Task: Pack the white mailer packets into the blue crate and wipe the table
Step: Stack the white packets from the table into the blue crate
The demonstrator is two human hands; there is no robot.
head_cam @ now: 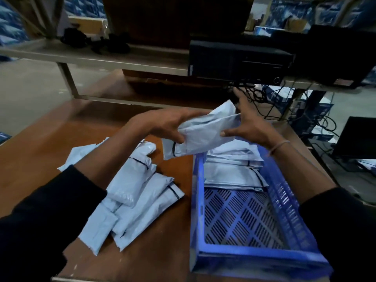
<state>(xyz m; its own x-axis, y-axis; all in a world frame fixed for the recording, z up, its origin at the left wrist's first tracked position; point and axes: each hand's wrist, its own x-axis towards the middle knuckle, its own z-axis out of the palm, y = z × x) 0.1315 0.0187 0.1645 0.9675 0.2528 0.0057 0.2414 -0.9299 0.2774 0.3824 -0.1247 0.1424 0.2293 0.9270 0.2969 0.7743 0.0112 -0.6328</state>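
Both hands hold a small bundle of white mailer packets in the air above the far left corner of the blue crate. My left hand grips the bundle's left end, thumb underneath. My right hand grips its right end between thumb and fingers. Several packets lie stacked in the crate's far half; the near half shows the bare perforated floor. A loose heap of packets lies on the brown table left of the crate, partly under my left forearm.
A low shelf runs across the back, carrying a black computer case and dark items. Tangled cables hang behind my right hand. The table's right edge is close beside the crate, with a dark monitor on the floor beyond.
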